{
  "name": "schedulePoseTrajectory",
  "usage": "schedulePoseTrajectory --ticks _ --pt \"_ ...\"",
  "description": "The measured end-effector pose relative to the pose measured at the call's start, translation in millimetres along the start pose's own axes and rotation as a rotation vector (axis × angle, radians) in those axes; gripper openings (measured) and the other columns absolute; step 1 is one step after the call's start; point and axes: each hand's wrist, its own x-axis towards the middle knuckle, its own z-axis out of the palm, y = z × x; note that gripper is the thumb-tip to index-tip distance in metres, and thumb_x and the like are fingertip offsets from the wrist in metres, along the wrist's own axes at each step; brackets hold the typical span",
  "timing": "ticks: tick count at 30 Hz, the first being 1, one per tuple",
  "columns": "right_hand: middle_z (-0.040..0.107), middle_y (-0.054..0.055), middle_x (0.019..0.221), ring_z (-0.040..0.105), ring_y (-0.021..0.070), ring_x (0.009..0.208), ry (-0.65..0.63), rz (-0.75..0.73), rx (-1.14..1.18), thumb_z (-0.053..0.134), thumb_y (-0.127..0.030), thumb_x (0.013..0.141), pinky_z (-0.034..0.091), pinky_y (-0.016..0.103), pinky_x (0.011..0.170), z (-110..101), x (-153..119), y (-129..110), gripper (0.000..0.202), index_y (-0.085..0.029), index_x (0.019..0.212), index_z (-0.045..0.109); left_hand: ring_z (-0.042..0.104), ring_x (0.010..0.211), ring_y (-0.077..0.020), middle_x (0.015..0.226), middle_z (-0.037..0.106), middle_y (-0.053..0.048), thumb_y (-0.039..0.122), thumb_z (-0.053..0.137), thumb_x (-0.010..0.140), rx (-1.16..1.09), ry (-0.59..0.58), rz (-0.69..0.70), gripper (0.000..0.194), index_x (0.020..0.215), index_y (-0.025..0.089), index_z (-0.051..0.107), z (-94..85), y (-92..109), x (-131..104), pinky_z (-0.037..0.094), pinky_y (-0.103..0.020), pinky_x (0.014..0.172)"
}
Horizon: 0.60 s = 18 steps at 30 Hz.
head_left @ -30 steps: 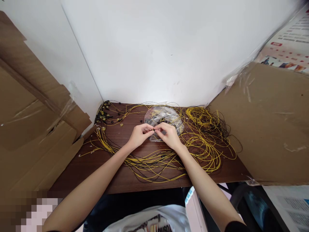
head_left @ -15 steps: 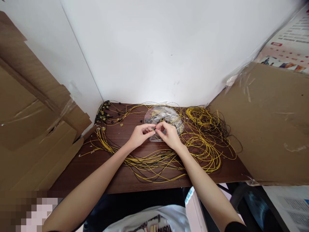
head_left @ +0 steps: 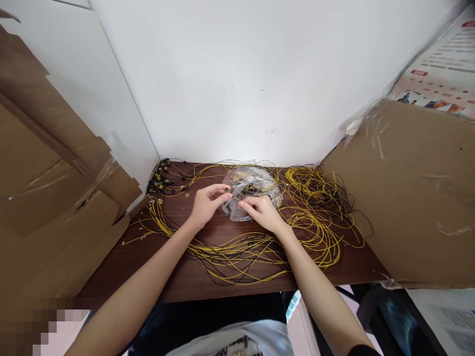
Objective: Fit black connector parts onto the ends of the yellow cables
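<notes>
A white wall rises behind the clear plastic bag. Cardboard panels stand well to its left and right, the right one with a printed sheet above it. The brown worktop carries the bag and spreads out around it. Yellow and black wires lie in tangled loops to the right of the bag, and a long bundle of them sweeps across in front of it toward the left.

Both hands are at the bag's near side, over its edge. The left hand is closed to a narrow pinch on a small dark piece, which is just above the left part of the bag. The right hand is also narrow, thumb and finger together by a thin yellow wire; whether it grips the wire, I cannot tell. Dark and yellow connectors cluster well left of the bag, and a loose yellow bit lies nearer to it.
</notes>
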Motion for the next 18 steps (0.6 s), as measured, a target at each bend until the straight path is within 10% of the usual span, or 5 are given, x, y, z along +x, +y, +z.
schedulePoseTrajectory --ticks 8,18 --pt "0.053 -0.001 0.051 0.044 0.0098 0.047 0.29 0.07 0.437 0.06 -0.048 0.078 0.038 0.026 0.052 -50 2 -5 0.037 -0.018 0.057 0.062 0.06 0.067 -0.0132 0.076 0.067 -0.006 0.037 0.072 0.063 -0.024 0.391 0.05 0.039 0.092 0.011 0.068 -47.9 15 22 0.043 -0.02 0.054" --pt "0.003 -0.011 0.037 0.009 0.0047 0.031 0.729 0.022 0.805 0.048 -0.046 0.088 0.021 0.023 0.036 -169 -12 -53 0.033 -0.029 0.062 0.057 0.061 0.069 -0.0143 0.075 0.066 -0.004 0.039 0.067 0.065 0.161 0.706 0.111 0.036 0.091 0.013 0.066 -96.0 -2 34 0.049 -0.024 0.067"
